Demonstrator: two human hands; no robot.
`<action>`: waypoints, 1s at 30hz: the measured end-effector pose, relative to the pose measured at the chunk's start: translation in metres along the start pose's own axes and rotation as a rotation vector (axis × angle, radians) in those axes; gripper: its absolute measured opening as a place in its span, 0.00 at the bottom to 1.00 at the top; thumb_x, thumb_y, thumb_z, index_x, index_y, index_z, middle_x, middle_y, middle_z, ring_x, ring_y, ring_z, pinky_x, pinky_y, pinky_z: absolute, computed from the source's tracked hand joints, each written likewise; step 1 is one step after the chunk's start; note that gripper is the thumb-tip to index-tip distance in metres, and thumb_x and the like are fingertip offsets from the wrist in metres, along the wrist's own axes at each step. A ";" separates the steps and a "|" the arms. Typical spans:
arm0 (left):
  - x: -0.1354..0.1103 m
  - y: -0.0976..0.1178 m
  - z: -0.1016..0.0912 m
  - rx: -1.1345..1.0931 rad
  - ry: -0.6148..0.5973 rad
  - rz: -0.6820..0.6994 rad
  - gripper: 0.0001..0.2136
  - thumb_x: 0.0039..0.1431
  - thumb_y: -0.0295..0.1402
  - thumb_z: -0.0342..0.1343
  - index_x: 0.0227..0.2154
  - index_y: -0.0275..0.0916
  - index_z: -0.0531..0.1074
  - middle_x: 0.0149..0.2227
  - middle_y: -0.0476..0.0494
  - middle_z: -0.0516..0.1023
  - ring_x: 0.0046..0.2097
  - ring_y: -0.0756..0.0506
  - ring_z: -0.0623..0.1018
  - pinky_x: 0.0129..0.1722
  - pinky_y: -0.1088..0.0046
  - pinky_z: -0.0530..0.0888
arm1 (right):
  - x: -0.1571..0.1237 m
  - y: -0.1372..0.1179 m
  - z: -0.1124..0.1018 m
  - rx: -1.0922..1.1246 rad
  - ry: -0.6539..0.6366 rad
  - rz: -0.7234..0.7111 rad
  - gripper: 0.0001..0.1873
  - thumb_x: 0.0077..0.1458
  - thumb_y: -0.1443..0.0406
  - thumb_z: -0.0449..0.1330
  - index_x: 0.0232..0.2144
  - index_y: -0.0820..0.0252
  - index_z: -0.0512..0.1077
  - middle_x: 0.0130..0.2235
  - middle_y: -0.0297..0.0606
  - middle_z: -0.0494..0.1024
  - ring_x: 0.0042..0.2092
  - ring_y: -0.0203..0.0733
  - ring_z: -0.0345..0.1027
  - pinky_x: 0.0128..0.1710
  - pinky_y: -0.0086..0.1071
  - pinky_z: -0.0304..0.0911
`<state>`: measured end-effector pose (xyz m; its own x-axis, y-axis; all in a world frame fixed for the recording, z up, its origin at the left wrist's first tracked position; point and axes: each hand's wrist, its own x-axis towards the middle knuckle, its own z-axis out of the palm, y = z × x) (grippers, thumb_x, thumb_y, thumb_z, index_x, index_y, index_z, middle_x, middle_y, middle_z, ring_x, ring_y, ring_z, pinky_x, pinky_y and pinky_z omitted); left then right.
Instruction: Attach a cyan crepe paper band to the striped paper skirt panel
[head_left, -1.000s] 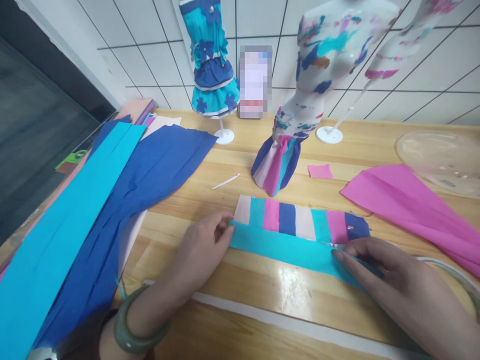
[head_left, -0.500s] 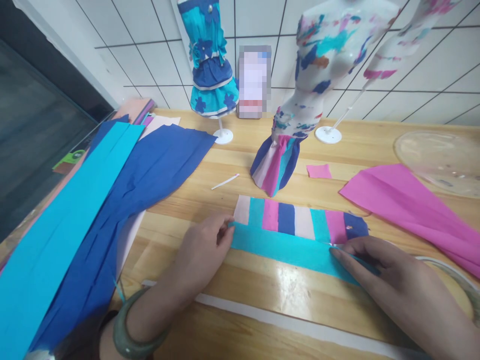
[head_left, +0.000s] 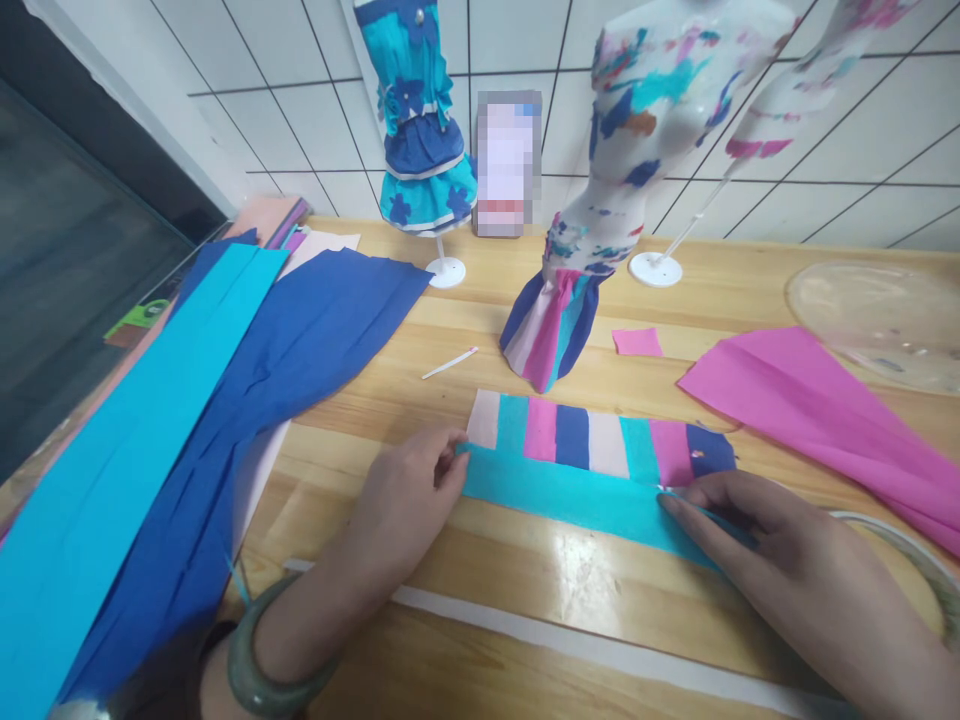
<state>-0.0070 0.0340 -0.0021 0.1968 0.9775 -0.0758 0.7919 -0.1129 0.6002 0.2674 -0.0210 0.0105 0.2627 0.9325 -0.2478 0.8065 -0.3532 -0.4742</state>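
Observation:
A turquoise paper strip (head_left: 570, 500) lies along the lower edge of a striped paper band (head_left: 574, 437) in pale pink, turquoise, pink and dark blue. My left hand (head_left: 416, 475) pinches the turquoise strip at its left end, beside the band's pale pink corner. Towards the right end, my right hand (head_left: 757, 530) closes thumb and forefinger on the same strip, just below the band's dark blue end. A sliver of white shows at those right fingertips; what it is I cannot tell. My right hand hides the strip's far end.
Behind stand a paint-stained dress form (head_left: 630, 180) with a striped skirt, a smaller form in a blue ruffled dress (head_left: 427, 130) and a phone (head_left: 508, 165). Blue paper (head_left: 330, 310) lies left, pink paper (head_left: 795, 400) right. A white strip (head_left: 555, 640) runs along the front.

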 end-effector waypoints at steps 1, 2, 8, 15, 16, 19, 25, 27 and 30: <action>0.000 0.000 0.000 0.002 0.002 -0.006 0.10 0.55 0.30 0.51 0.39 0.41 0.73 0.31 0.50 0.77 0.31 0.49 0.74 0.30 0.74 0.68 | 0.000 0.000 0.000 0.003 0.004 0.005 0.21 0.39 0.44 0.54 0.22 0.52 0.71 0.28 0.35 0.77 0.28 0.45 0.70 0.27 0.37 0.63; 0.000 0.001 -0.001 0.002 0.001 -0.014 0.10 0.55 0.30 0.51 0.39 0.41 0.73 0.31 0.50 0.77 0.31 0.49 0.74 0.30 0.74 0.68 | 0.000 -0.001 -0.001 0.006 0.009 0.012 0.21 0.38 0.44 0.54 0.21 0.52 0.71 0.28 0.35 0.77 0.28 0.45 0.70 0.27 0.38 0.63; 0.001 0.002 -0.002 -0.006 0.004 -0.036 0.10 0.55 0.31 0.51 0.39 0.41 0.73 0.29 0.51 0.76 0.30 0.49 0.74 0.30 0.74 0.68 | -0.001 0.004 -0.001 0.003 0.007 -0.019 0.20 0.40 0.45 0.54 0.22 0.53 0.71 0.27 0.35 0.77 0.27 0.44 0.69 0.26 0.36 0.63; 0.000 0.002 -0.002 0.003 -0.004 -0.048 0.10 0.55 0.32 0.51 0.39 0.41 0.72 0.28 0.50 0.75 0.30 0.49 0.74 0.29 0.74 0.68 | -0.001 0.009 0.002 -0.014 0.022 -0.094 0.19 0.45 0.46 0.54 0.24 0.53 0.71 0.28 0.36 0.77 0.27 0.44 0.69 0.25 0.35 0.62; 0.000 0.002 -0.002 0.005 -0.003 -0.048 0.10 0.55 0.32 0.51 0.39 0.41 0.72 0.29 0.50 0.75 0.31 0.49 0.74 0.29 0.74 0.68 | -0.001 0.009 0.002 -0.016 0.025 -0.099 0.18 0.45 0.47 0.55 0.24 0.53 0.71 0.29 0.36 0.77 0.27 0.44 0.69 0.25 0.35 0.62; 0.000 0.002 -0.002 0.013 -0.009 -0.041 0.10 0.55 0.32 0.51 0.39 0.41 0.72 0.29 0.50 0.76 0.31 0.49 0.74 0.29 0.74 0.68 | -0.001 0.007 0.003 -0.008 0.040 -0.116 0.17 0.46 0.48 0.54 0.23 0.53 0.71 0.28 0.36 0.76 0.26 0.43 0.68 0.24 0.35 0.61; 0.000 0.001 -0.002 0.093 -0.016 0.006 0.10 0.56 0.31 0.50 0.41 0.41 0.71 0.28 0.50 0.75 0.30 0.49 0.74 0.28 0.74 0.67 | -0.001 0.008 0.004 -0.009 0.024 -0.117 0.16 0.48 0.50 0.55 0.23 0.55 0.69 0.27 0.34 0.75 0.27 0.41 0.66 0.28 0.34 0.60; -0.001 0.001 -0.002 0.133 -0.023 0.022 0.11 0.57 0.31 0.49 0.42 0.41 0.70 0.28 0.50 0.75 0.30 0.48 0.75 0.28 0.74 0.67 | -0.002 0.008 0.004 -0.016 0.022 -0.109 0.16 0.49 0.50 0.55 0.23 0.55 0.69 0.27 0.34 0.75 0.27 0.41 0.66 0.28 0.34 0.59; -0.002 0.002 -0.002 0.175 -0.025 0.051 0.11 0.58 0.31 0.48 0.43 0.41 0.69 0.29 0.50 0.76 0.29 0.48 0.75 0.27 0.74 0.66 | -0.003 0.006 0.004 -0.001 0.034 -0.098 0.16 0.49 0.51 0.55 0.23 0.55 0.69 0.27 0.34 0.75 0.28 0.41 0.66 0.29 0.34 0.58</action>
<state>-0.0074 0.0318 0.0010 0.2518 0.9652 -0.0704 0.8685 -0.1933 0.4565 0.2694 -0.0256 0.0055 0.2000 0.9647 -0.1715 0.8299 -0.2598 -0.4937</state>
